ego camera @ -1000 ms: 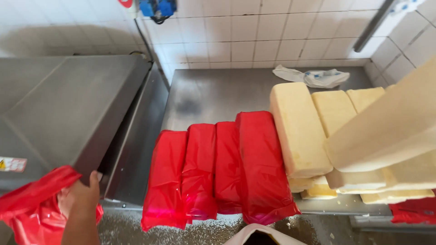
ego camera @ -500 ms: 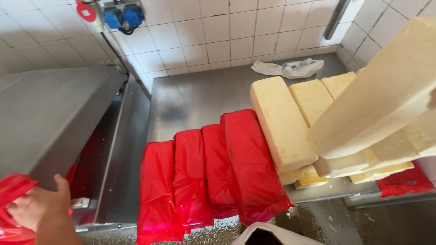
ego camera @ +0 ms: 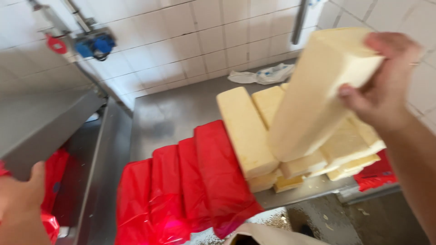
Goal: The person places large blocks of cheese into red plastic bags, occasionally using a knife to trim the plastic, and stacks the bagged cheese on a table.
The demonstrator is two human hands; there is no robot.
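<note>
Room: you are standing at a steel counter (ego camera: pixel 177 113) backed by a white tiled wall (ego camera: pixel 190 50).
Hidden: the frame is cutting off your left hand (ego camera: pixel 20 199) at the lower left; its fingers are wrapping around crumpled red plastic (ego camera: pixel 52 181), though the grip itself is blurring.
Right hand: your right hand (ego camera: pixel 381 86) is closing firmly over the top end of a pale yellow block (ego camera: pixel 318 95), lifting it tilted above the counter.
In the way: the lifted block is covering part of the stacked yellow blocks (ego camera: pixel 247 131) resting on the counter behind it.
Around: red-wrapped blocks (ego camera: pixel 190 181) are lying side by side at the counter's front edge, touching the stack; a crumpled white bag (ego camera: pixel 263 75) is lying at the counter's back, against the wall.
Look: the block is looking long, smooth, unwrapped.
</note>
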